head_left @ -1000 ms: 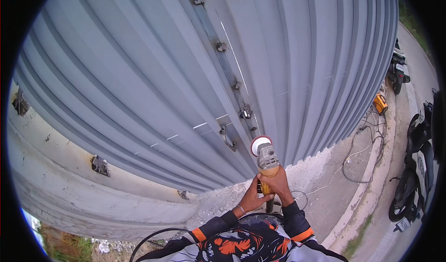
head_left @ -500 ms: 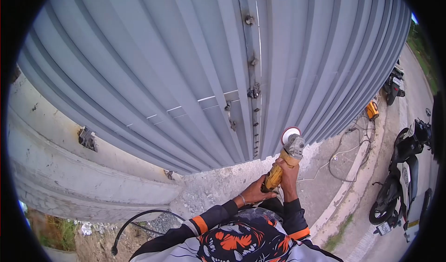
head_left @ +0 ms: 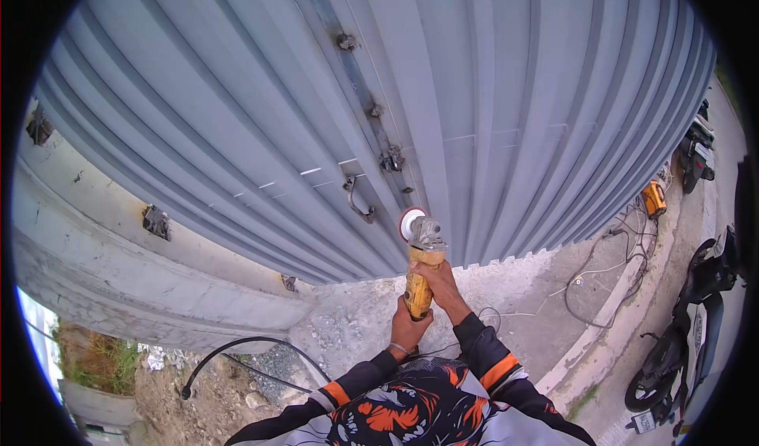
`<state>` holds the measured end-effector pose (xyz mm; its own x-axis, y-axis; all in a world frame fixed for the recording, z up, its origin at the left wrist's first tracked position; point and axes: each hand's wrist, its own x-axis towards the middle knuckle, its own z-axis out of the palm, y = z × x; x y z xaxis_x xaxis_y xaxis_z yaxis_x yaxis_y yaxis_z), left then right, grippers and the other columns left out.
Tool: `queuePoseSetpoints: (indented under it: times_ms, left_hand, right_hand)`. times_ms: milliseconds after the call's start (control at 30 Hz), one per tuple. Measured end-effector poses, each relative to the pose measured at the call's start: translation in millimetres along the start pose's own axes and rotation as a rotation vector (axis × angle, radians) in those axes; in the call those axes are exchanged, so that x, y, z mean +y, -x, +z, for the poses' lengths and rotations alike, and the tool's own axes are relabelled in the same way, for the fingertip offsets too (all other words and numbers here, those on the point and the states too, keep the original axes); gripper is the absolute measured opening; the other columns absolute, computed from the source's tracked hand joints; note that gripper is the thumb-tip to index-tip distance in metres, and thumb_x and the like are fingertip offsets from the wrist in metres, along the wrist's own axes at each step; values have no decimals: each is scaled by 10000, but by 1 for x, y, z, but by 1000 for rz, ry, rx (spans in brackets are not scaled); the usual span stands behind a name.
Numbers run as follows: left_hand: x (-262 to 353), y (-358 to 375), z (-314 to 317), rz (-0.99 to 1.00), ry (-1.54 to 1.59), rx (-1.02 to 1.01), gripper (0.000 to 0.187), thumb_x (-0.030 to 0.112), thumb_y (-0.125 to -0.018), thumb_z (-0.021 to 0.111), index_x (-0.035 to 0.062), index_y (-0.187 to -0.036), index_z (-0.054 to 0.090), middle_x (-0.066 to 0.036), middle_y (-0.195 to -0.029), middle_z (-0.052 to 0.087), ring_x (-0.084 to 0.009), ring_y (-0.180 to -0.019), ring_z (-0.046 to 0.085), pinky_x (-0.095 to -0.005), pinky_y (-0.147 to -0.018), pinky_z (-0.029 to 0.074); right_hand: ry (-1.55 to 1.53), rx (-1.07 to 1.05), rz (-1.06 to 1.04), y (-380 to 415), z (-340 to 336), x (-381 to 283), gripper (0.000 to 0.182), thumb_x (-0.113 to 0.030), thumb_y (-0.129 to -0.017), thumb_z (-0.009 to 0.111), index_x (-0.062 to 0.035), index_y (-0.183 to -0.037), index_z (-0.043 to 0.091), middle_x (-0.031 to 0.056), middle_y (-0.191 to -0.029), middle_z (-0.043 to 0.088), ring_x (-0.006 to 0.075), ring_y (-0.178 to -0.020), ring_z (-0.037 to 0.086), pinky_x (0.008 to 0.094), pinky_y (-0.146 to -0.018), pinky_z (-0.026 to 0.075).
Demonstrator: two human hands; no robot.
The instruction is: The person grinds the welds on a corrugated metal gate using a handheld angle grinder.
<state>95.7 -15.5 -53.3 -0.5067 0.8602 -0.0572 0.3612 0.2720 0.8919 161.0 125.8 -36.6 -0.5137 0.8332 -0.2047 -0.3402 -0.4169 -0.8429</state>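
A worn yellow angle grinder (head_left: 419, 284) is held in front of me by both hands, its grey gear head pointing up and away. My left hand (head_left: 409, 327), with a bracelet at the wrist, is closed round the rear end of its body. My right hand (head_left: 443, 282) grips the body just behind the head. The grinder's white disc with a red rim (head_left: 411, 223) overlaps the lower part of the grey corrugated metal gate (head_left: 490, 130), close to the vertical seam. Above and left of the disc is a curved metal handle (head_left: 357, 201); a rough latch (head_left: 391, 159) sits on the seam.
A concrete wall base (head_left: 158, 288) runs along the left, with a black cable (head_left: 237, 343) below it. To the right, cords (head_left: 624, 248) trail over rubble ground towards an orange-yellow machine (head_left: 654, 199). Parked motorcycles (head_left: 680, 343) stand along the right side.
My hands and the grinder have moved left, bringing the disc from the right of the gate's seam to close beside it. The whole view has also shifted and tilted.
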Motion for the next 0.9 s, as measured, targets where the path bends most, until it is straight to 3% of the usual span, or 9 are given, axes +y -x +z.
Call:
queuePoseSetpoints:
  times_ms: [67,300,433,900]
  left_hand:
    - [3,1,8,-55,-36,80,557,237,-823,824,15,-1230,516,-228,-1011,728,-411,-948,742,-459,-809,581]
    - [19,-14,3,-17,-332,207,560,193,-818,815,7,-1247,507,-244,-989,719,-419,-902,739,-458,-767,583]
    - [24,-22,-3,-21,-342,230,596,226,-823,794,34,-1310,509,-252,-1046,719,-459,-949,717,-506,-809,576]
    - [26,-29,-20,24,-408,197,646,213,-819,801,41,-1350,476,-262,-1099,703,-470,-971,705,-515,-810,573]
  right_hand:
    - [-29,13,-1,-5,2,4,445,-215,-857,871,1,-1198,684,68,-1084,720,160,-953,692,313,-837,572]
    - [-203,-32,90,-32,11,2,383,-143,-902,821,-15,-1224,658,45,-1015,692,164,-874,692,328,-733,586]
    - [-248,-48,85,-39,16,-2,390,-162,-870,818,3,-1195,681,58,-1038,708,158,-900,683,320,-778,555]
    - [-364,-89,37,-41,23,5,333,-126,-888,788,-6,-1179,678,45,-1006,697,144,-863,678,307,-758,555]
